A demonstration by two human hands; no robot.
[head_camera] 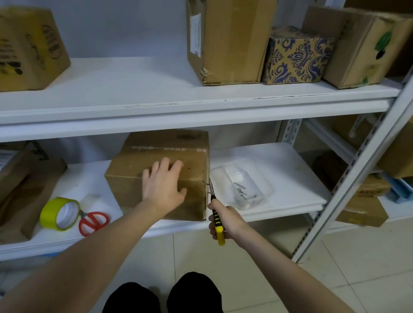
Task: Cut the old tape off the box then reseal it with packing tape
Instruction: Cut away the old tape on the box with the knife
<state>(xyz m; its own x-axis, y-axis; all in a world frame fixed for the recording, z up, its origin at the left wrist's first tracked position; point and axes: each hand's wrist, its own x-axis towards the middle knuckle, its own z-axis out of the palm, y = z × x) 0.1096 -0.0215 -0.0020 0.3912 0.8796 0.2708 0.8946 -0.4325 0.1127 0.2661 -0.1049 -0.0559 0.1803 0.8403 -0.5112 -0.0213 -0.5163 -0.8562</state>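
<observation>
Cardboard, the box (153,149) sits on the lower shelf (290,173), with my left hand (162,186) spread flat on top to stop it sliding. My right hand (231,220) curls its fingers tight round the yellow-handled cutter (218,231), tip at the box's right edge. The tape roll (59,212) waits to the left.

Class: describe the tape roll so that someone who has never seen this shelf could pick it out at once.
Look at the lower shelf of the white rack. Left of the box under the left hand, near the front edge, sits the tape beside red scissors. It is the only yellow-green ring there.
</observation>
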